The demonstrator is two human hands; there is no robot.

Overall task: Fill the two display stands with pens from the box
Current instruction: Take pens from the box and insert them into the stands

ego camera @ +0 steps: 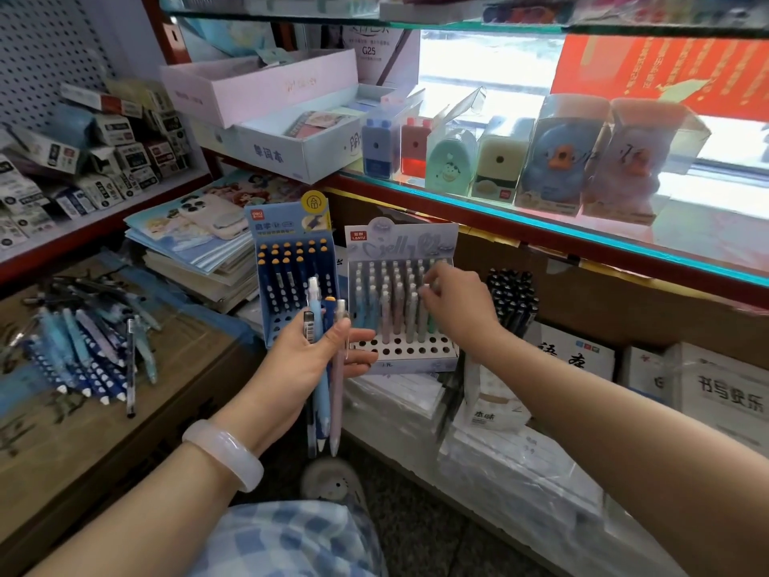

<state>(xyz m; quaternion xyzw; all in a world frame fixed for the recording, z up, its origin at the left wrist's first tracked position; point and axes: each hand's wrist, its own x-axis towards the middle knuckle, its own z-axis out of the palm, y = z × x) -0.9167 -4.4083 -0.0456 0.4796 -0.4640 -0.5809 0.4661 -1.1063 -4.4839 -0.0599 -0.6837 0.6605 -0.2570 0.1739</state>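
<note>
Down in front of the shelf, the two display stands sit side by side: the blue stand on the left has a handful of dark blue pens with yellow caps in its back rows and plenty of open holes lower down, while the white stand on the right is mostly full of pastel pens, with its front rows of holes bare. The left hand is curled around a small bunch of pens, a light blue one, a pinkish one and a darker one, tips pointing down, held just in front of both stands. The right hand is up at the right side of the white stand, fingers pinched together at the pen tops; looks like it's seating a pen, but it's too blurry to tell if it actually has hold of one. So I'd say we're mid-fill on the white stand. Next move probably calls for pulling one pen out of the left-hand bunch and lining its tip up with an open hole. Plenty of loose pens are piled on the cardboard box at left, well apart from the stands.
</note>
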